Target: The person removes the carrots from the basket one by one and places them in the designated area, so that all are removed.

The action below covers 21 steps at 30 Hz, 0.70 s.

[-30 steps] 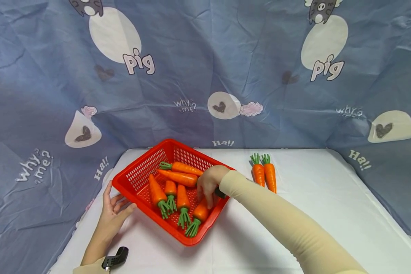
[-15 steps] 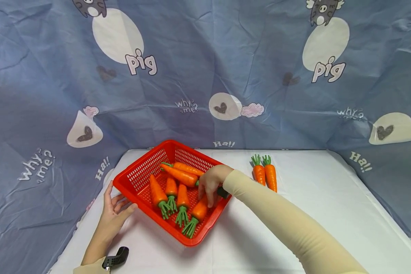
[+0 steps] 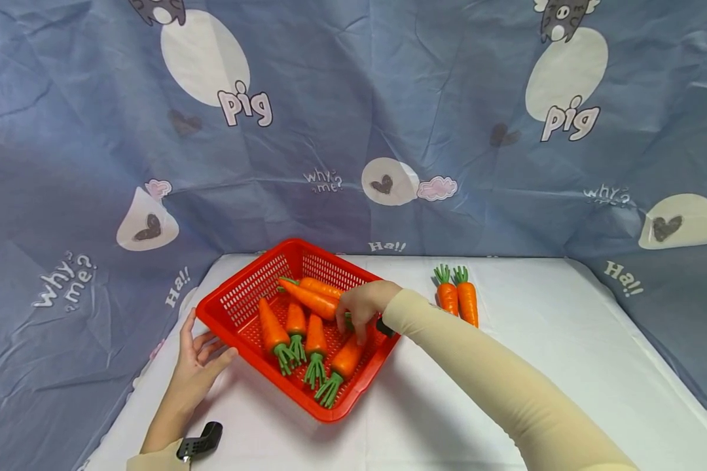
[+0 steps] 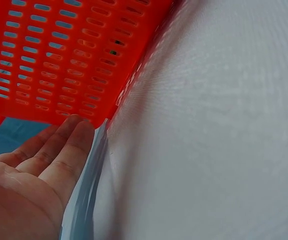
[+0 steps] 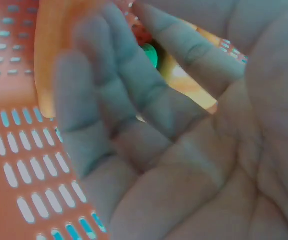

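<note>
A red plastic basket [image 3: 253, 362] with slotted walls stands at an angle on the white tabletop. Several orange carrots with green tops lie in it. At its left corner my left hand [image 3: 196, 376] rests against the outside, fingers [image 4: 78, 142] extended at the slotted wall. My right hand [image 3: 366, 304] reaches into the basket with fingers loosely bent. Its fingers are at one carrot [image 3: 309, 299] near the back, and its thumb is by another carrot [image 3: 347, 358] at the front right. In the right wrist view, fingertips touch an orange carrot; thumb and fingers stand apart.
Two carrots [image 3: 447, 294] lie side by side on the white table [image 3: 542, 314], right of the basket and partly behind the right sleeve [image 3: 483, 373]. A blue patterned cloth [image 3: 306, 131] hangs behind and around the table.
The carrot near the back has shifted slightly, its tip moving right. My right hand has moved a little upward from the front-right carrot. My left hand stays at the basket's corner.
</note>
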Each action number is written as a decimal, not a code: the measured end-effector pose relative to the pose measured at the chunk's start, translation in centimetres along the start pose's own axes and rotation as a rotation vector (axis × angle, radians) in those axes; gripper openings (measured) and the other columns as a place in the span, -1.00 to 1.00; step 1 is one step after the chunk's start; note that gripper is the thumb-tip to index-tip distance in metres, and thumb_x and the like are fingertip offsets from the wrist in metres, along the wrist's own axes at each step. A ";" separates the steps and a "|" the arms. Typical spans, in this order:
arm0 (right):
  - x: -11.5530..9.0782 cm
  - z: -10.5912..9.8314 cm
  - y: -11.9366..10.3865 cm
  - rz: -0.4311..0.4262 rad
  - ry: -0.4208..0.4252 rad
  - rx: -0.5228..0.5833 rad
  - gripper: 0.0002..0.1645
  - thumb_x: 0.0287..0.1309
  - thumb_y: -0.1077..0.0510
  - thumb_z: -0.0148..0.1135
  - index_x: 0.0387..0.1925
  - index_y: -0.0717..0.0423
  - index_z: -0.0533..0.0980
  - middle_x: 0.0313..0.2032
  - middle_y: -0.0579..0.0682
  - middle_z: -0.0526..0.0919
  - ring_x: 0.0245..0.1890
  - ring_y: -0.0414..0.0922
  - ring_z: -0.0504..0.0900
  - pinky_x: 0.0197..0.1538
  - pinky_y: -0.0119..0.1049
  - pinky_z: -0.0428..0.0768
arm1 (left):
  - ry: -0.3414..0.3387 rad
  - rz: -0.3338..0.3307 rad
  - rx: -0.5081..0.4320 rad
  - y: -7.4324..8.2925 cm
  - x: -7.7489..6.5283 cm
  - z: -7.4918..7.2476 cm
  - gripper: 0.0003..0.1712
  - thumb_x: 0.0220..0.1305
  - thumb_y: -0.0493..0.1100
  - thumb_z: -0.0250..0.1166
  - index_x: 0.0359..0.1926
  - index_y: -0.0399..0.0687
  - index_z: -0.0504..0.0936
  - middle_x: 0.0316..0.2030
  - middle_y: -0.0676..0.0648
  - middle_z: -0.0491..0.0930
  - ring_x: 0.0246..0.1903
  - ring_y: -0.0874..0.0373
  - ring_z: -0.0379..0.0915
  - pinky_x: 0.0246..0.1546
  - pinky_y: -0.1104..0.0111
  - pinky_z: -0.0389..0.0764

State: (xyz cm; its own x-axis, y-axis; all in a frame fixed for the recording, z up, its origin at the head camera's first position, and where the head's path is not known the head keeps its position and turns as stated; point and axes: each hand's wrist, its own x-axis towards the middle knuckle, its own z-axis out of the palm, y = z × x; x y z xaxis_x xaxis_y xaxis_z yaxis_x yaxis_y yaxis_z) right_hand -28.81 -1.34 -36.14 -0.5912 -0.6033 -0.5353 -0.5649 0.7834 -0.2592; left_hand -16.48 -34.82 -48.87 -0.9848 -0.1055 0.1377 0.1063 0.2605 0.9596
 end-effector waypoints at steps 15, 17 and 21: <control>0.6 0.4 -1.4 -0.031 -0.005 -0.169 -0.55 0.08 0.30 0.58 -0.03 -0.21 0.83 -0.04 -0.31 0.79 -0.08 -0.27 0.59 0.03 -0.30 0.73 | -0.001 0.008 -0.004 -0.1 0.0 0.0 0.31 0.45 -0.26 0.39 0.74 0.29 -0.45 0.47 -0.42 0.27 0.05 0.67 0.48 -0.02 0.74 0.58; 0.5 0.6 -1.9 -0.016 0.000 -0.199 -0.56 0.07 0.31 0.57 -0.05 -0.21 0.84 -0.07 -0.30 0.78 -0.13 -0.26 0.57 -0.03 -0.29 0.73 | -0.001 0.007 0.002 -0.1 0.0 0.0 0.31 0.45 -0.24 0.39 0.74 0.28 -0.45 0.47 -0.40 0.27 0.05 0.68 0.48 -0.02 0.74 0.58; 0.2 1.0 -2.8 0.006 0.002 -0.261 -0.57 0.01 0.33 0.59 -0.13 -0.22 0.85 -0.17 -0.31 0.76 -0.23 -0.23 0.53 -0.13 -0.27 0.74 | 0.001 0.014 0.009 -0.1 0.1 0.0 0.31 0.45 -0.23 0.40 0.74 0.23 -0.45 0.46 -0.39 0.28 0.05 0.68 0.48 -0.02 0.74 0.58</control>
State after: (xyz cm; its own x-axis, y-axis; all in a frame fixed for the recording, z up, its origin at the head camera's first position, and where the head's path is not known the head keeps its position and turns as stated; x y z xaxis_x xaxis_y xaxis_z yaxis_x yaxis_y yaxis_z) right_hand -26.76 -3.53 -36.38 -0.5959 -0.5995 -0.5343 -0.6908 0.7219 -0.0396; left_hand -16.60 -34.85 -48.98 -0.9831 -0.1026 0.1517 0.1191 0.2709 0.9552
